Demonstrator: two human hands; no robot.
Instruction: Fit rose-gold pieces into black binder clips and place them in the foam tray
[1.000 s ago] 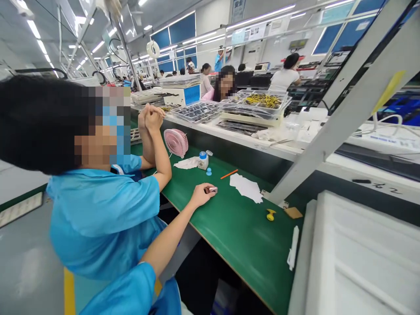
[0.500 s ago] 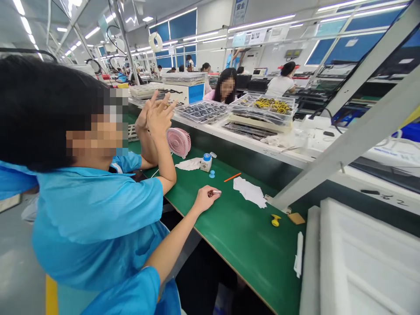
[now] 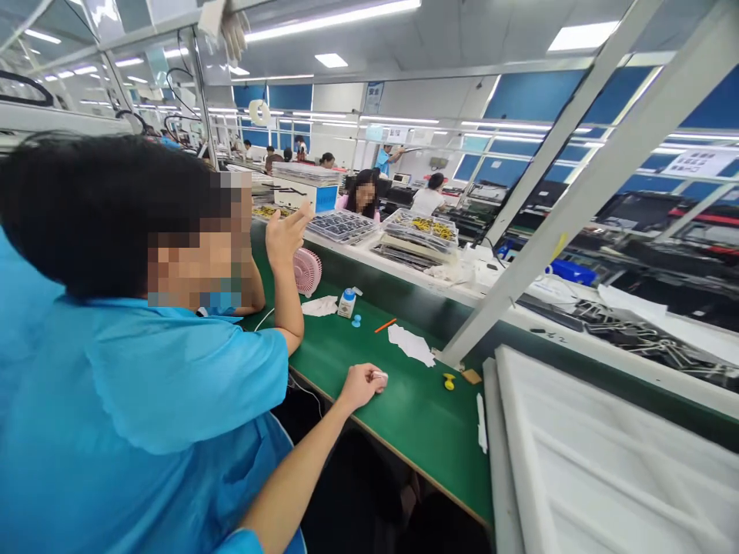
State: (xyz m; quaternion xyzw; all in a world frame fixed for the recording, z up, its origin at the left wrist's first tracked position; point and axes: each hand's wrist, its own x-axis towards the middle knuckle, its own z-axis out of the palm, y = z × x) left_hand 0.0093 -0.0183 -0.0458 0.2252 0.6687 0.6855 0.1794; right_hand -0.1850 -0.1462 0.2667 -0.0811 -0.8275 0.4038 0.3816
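Observation:
My left hand [image 3: 359, 385] rests on the green bench top [image 3: 398, 415], its fingers closed round a small shiny pinkish object [image 3: 379, 377] whose kind I cannot make out. Part of that object is covered by the fingers. Beyond the hand lie a white cloth [image 3: 411, 346], an orange stick [image 3: 386, 325] and a small light-blue knobbed piece [image 3: 356, 321]. A yellow knobbed piece [image 3: 449, 382] sits to the right. My right hand is out of view.
A co-worker in a blue shirt [image 3: 190, 369] sits close on the left, a hand raised [image 3: 285, 235]. A blue-capped bottle [image 3: 346, 303] and pink fan [image 3: 307, 271] stand behind. White foam panels [image 3: 577, 446] and a slanted post [image 3: 519, 285] border the right.
My view has turned right and tilted up. My left hand still holds the shiny object, which shows at a different angle. The co-worker's raised hands have shifted.

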